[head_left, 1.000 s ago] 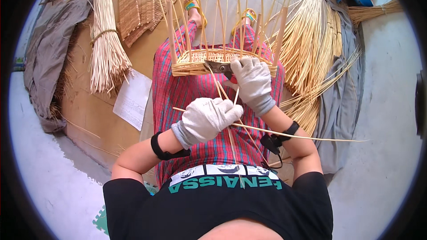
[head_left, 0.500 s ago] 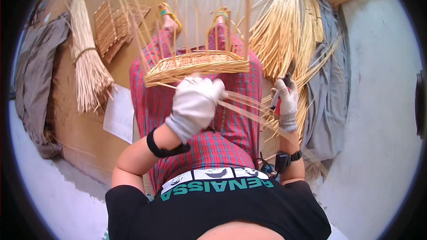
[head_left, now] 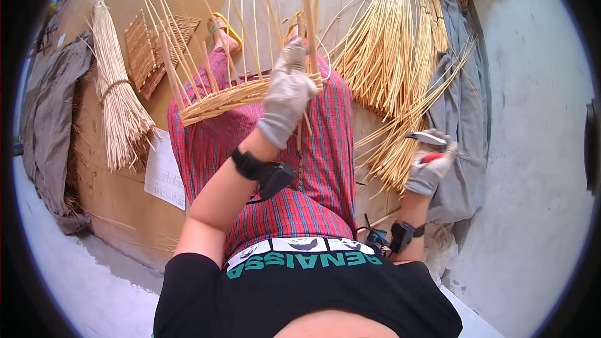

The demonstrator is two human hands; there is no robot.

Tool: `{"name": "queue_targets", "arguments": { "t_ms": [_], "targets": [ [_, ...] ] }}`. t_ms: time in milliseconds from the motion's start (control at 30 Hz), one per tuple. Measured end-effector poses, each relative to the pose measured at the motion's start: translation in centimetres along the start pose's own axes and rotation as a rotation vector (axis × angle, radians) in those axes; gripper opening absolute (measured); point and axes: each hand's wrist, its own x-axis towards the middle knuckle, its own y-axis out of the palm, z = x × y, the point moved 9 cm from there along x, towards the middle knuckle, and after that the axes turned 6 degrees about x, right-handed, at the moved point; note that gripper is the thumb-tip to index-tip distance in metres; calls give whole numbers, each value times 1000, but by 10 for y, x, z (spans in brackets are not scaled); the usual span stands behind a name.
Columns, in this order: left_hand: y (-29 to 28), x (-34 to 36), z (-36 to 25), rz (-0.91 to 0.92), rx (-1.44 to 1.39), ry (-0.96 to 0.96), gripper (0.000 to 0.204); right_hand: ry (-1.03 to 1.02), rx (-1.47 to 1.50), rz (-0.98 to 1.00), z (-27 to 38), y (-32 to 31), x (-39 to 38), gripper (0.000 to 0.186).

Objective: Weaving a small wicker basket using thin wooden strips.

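Note:
A half-woven wicker basket (head_left: 225, 101) rests across my lap, with a low woven wall and tall upright stakes around it. My left hand (head_left: 288, 97), in a pale work glove, is closed on its right part, next to a thick corner stake (head_left: 309, 28). The glove hides part of the weave, and its fingertips are partly hidden. Off to the right, my right hand (head_left: 431, 166), also gloved, holds pruning shears (head_left: 428, 138) with a red handle. The hand and shears are slightly blurred and stand apart from the basket.
Loose wicker rods (head_left: 382, 56) are spread right of my legs, partly on a grey cloth (head_left: 460, 131). To the left are a tied bundle of rods (head_left: 113, 87), a woven panel (head_left: 156, 47), a paper sheet (head_left: 165, 172) and another grey cloth (head_left: 50, 112).
My left hand has moved up onto the basket's right part. The basket has shifted left and tilted. My right hand has swung outward with the shears; the blurred strips between the hands no longer show.

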Motion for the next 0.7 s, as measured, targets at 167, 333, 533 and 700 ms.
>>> {"name": "queue_targets", "arguments": {
  "t_ms": [167,333,533,700],
  "targets": [
    [18,0,22,85,501,-378,44,400,-108,-108,-153,-40,-90,26],
    [-17,-48,-84,394,971,873,41,480,-310,15,-144,-25,-93,44],
    [-100,-89,-72,376,-24,-283,46,431,-283,111,-141,4,-61,35],
    [-184,-91,-22,11,260,-332,46,563,-385,277,-177,72,-90,42]
  ]
}}
